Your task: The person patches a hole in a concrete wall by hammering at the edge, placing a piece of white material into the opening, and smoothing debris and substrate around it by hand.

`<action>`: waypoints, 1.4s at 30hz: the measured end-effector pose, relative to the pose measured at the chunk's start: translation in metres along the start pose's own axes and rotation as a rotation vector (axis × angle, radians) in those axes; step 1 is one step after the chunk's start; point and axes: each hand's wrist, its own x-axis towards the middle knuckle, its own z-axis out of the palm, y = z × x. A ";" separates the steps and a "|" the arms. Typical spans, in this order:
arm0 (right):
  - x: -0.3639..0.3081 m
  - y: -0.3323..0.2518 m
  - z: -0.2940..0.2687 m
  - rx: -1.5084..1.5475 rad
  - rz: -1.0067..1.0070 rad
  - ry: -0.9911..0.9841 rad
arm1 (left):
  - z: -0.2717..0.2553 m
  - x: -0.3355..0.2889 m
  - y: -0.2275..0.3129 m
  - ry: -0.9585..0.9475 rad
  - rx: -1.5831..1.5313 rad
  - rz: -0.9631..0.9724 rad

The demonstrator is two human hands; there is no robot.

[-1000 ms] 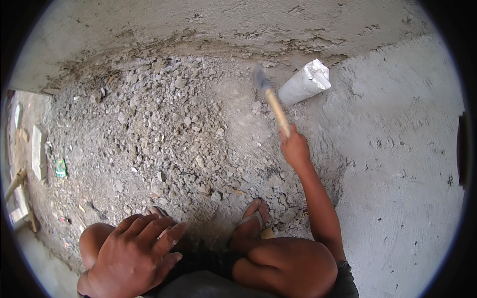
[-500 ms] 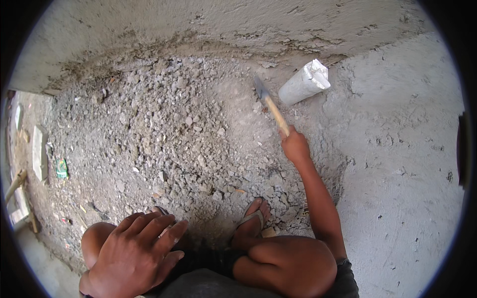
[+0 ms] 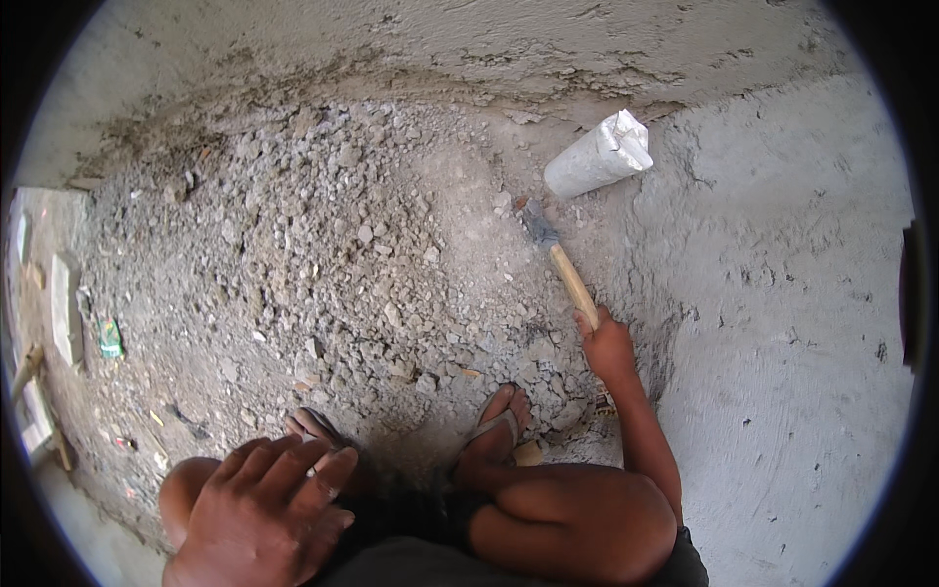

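Observation:
My right hand (image 3: 608,347) is wrapped round the wooden handle of a short tool with a flat grey metal head (image 3: 538,225). The head is low over dusty ground; whether it touches cannot be told, nor its exact kind. Just beyond it, a pale grey cylinder (image 3: 592,161) with a rough, broken-looking whitish end stands tilted near the wall's foot. My left hand (image 3: 259,514) rests by my left knee, back up, fingers stretched and holding nothing. Between my feet and the wall spreads loose grey rubble (image 3: 362,254).
A rough plastered wall (image 3: 469,44) runs along the far side, and a smooth grey concrete surface (image 3: 782,293) lies to the right. On the left are a pale block (image 3: 66,308), a green packet (image 3: 110,339) and a wooden handle (image 3: 27,372). My sandalled foot (image 3: 497,426) stands on the rubble.
My right hand has drawn the tool back toward me and slightly right, so its head is farther from the wall. The left hand has shifted slightly down and left.

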 end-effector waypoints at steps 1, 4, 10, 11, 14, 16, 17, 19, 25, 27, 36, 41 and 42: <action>0.003 -0.007 -0.006 0.075 -0.006 -0.007 | 0.002 -0.002 0.003 0.039 0.006 0.011; -0.009 -0.035 -0.033 0.246 -0.021 -0.013 | 0.004 -0.006 -0.001 -0.022 0.015 -0.024; -0.016 -0.017 -0.022 0.664 -0.168 0.376 | -0.004 0.007 -0.004 -0.044 0.017 0.000; -0.015 -0.006 -0.007 0.592 -0.159 0.296 | -0.003 0.007 -0.004 -0.036 0.006 0.020; -0.005 0.016 0.010 0.293 -0.055 0.137 | -0.003 0.008 0.000 -0.021 0.012 0.015; -0.001 0.008 0.003 0.075 0.038 0.047 | -0.002 0.006 0.002 -0.028 0.015 -0.008; -0.001 0.003 -0.013 0.048 -0.006 0.084 | -0.002 0.005 0.003 -0.033 0.008 -0.030; -0.010 -0.012 -0.043 0.021 -0.042 0.117 | -0.002 0.000 0.002 -0.042 0.042 -0.042; -0.031 -0.023 -0.010 0.781 -0.061 0.632 | -0.001 0.008 0.001 -0.031 0.062 -0.030; -0.033 -0.005 0.034 1.080 -0.200 0.688 | -0.003 0.012 0.005 -0.044 0.056 -0.017; -0.040 -0.050 -0.037 1.266 0.378 -0.068 | 0.007 0.004 -0.004 -0.057 0.019 -0.052; -0.035 -0.013 0.010 1.327 0.144 0.464 | 0.002 0.012 0.007 -0.057 0.017 -0.031; -0.029 0.001 0.038 1.125 0.117 0.553 | 0.003 0.013 0.009 -0.062 0.016 -0.015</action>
